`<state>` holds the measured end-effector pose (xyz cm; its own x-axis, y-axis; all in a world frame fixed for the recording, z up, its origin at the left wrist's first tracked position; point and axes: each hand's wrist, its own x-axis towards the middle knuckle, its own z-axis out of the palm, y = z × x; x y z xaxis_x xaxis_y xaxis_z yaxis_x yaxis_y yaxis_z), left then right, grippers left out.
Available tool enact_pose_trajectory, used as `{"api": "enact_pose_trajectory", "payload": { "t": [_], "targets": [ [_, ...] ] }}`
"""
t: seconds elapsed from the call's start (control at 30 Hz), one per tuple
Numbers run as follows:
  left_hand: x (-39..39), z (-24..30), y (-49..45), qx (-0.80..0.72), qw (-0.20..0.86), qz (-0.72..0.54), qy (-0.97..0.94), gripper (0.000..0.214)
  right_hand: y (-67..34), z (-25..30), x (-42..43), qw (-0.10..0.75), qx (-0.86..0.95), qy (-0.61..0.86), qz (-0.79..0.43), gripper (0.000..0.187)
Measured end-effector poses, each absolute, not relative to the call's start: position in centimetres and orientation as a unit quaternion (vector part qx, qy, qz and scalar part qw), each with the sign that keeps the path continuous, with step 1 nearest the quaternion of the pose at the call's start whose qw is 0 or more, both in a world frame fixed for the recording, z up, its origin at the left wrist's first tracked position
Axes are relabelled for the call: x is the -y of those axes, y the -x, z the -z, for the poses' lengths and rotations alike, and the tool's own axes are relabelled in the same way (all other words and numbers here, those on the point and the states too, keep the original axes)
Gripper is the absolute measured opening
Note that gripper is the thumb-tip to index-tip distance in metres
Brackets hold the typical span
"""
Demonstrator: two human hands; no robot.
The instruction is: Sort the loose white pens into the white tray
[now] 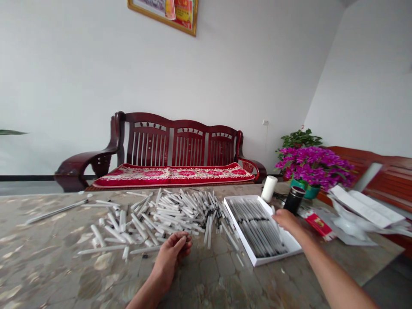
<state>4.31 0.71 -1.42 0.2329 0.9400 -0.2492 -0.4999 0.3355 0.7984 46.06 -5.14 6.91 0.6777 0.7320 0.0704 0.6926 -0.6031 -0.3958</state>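
My left hand [174, 251] rests on the stone-patterned table [48, 266] with its fingers curled around a white pen cap or short tube. Just beyond it lies a big loose pile of white pens and caps [174, 210]. My right hand [286, 219] reaches over the right edge of a shallow white box [257, 223] filled with a row of several pens. Its fingers are pinched on a thin white pen at the box's far right side.
A white cylinder [268, 188] and a black cup [294, 199] stand behind the box. A pot of purple flowers [313, 167], a red packet [318, 224] and loose white boxes [360, 206] lie at right. A dark wooden bench [174, 150] stands behind the table.
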Motion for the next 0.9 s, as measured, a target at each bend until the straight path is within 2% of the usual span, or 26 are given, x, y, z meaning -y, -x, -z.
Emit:
{"api": "enact_pose_trajectory", "payload": {
  "t": [0.13, 0.3, 0.6, 0.8, 0.9],
  "targets": [
    [-0.8, 1.2, -4.3, -0.390, 0.690, -0.518, -0.321, 0.037, -47.5, -5.7, 5.7, 0.093, 0.397, 0.912, -0.039, 0.011],
    [-0.8, 1.1, -4.0, -0.404, 0.660, -0.530, -0.345, 0.040, -47.3, -3.8, 5.5, 0.031, 0.413, 0.910, -0.039, 0.019],
    [-0.9, 1.1, -4.1, -0.405, 0.659, -0.533, -0.344, 0.037, -44.8, -6.5, 4.9, 0.040, 0.445, 0.895, -0.006, 0.029],
    [-0.8, 0.7, -4.0, -0.415, 0.629, -0.540, -0.374, 0.033, -34.9, -7.3, 3.2, 0.087, 0.592, 0.801, -0.006, 0.022],
    [-0.9, 0.7, -3.6, -0.423, 0.609, -0.550, -0.383, 0.029, -30.0, -6.6, 3.2, 0.037, 0.648, 0.761, 0.017, 0.021]
  ]
}}
